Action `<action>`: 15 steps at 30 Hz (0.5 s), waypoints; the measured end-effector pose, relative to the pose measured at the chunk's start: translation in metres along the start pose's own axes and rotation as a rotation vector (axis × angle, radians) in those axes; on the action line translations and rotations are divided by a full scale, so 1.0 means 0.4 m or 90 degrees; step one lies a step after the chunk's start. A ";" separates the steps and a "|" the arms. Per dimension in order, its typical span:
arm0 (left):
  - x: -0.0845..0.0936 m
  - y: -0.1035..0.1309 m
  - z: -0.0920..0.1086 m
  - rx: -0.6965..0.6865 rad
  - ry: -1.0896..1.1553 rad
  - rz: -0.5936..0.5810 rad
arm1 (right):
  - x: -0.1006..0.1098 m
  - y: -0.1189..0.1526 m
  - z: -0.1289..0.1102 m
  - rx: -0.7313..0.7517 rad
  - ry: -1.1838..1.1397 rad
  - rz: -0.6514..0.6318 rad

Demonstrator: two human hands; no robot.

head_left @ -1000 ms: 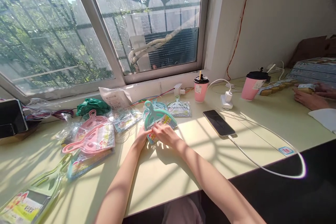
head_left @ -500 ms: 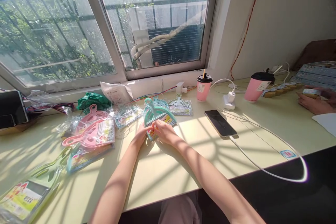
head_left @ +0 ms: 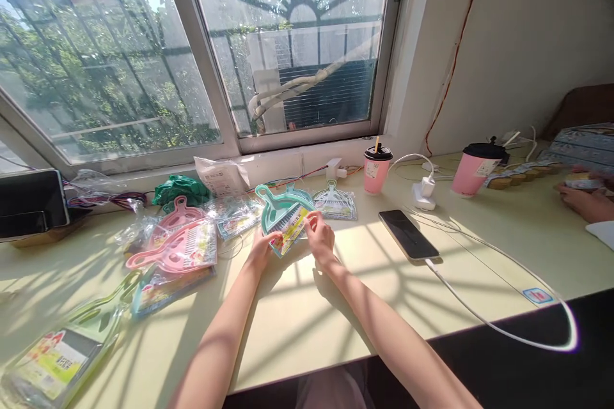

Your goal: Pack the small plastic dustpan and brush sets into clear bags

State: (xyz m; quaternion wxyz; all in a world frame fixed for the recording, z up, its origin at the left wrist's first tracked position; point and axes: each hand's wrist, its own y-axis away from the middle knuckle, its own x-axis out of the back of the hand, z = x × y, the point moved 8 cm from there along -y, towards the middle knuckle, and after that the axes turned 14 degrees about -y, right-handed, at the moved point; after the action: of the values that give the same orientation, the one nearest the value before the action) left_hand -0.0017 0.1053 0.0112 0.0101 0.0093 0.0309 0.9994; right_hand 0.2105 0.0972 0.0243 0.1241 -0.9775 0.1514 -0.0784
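A small teal dustpan-and-brush set [head_left: 274, 209] with a yellow printed card is tilted up just above the table, its handle pointing to the upper left. My left hand [head_left: 261, 248] grips its lower left corner, thumb over the front. At the right edge my right hand [head_left: 320, 235] pinches the card side between thumb and fingers. Another teal set [head_left: 303, 194] shows partly behind it. To the right of that lies a grey-green dustpan set [head_left: 332, 200]. Left of my hands, pink dustpan sets [head_left: 175, 248] are stacked in clear wrap.
A green dustpan set [head_left: 60, 351] lies at the front left. A phone [head_left: 407, 234] with a white cable [head_left: 484, 310] rests on the right. Pink cups [head_left: 375, 170] and a charger [head_left: 424, 194] stand behind it. Another person's hand [head_left: 582, 201] works at the far right.
My right hand has shifted from the lower middle of the teal set to its right edge, uncovering more of the card. The set has turned slightly. The whole view has shifted a little.
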 end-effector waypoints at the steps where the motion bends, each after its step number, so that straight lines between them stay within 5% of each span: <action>1: 0.004 0.000 0.001 -0.002 0.012 0.010 | 0.017 -0.007 0.014 -0.017 -0.047 0.058; 4: 0.008 0.006 0.008 -0.014 0.036 0.035 | 0.037 -0.014 0.052 -0.088 -0.157 0.141; 10: -0.005 0.015 0.016 -0.018 0.010 0.028 | -0.047 0.018 0.018 -0.185 -0.329 -0.115; 15: -0.003 0.008 0.006 0.009 -0.005 0.031 | -0.039 0.030 -0.010 -0.215 -0.369 -0.101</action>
State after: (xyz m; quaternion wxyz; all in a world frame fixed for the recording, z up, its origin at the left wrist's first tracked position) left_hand -0.0006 0.1024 0.0139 -0.0144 0.0143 0.0373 0.9991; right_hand 0.1918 0.0901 0.0232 -0.0082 -0.9747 0.0439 0.2190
